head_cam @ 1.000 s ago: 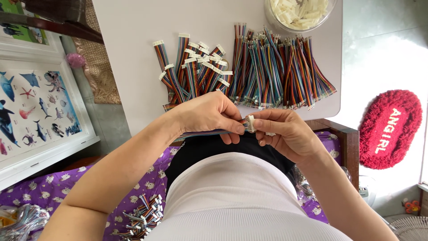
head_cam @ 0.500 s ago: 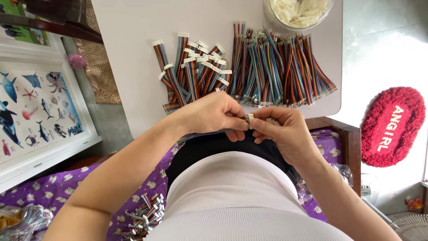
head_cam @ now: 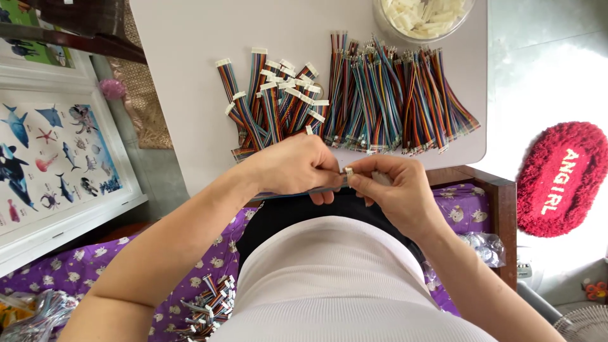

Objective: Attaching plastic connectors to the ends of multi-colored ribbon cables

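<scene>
My left hand (head_cam: 294, 166) pinched the ribbon cable (head_cam: 297, 190) & right hand (head_cam: 392, 190) fingers clamped the white connector (head_cam: 348, 171), mid-fit; next prob. needed a straight push.

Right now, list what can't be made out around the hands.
Head view only:
- White connector: mostly covered by the fingertips of the left hand and right hand.
- Ribbon cable: hidden under the left hand.
- Clear bowl: cut off by the top edge.
</scene>
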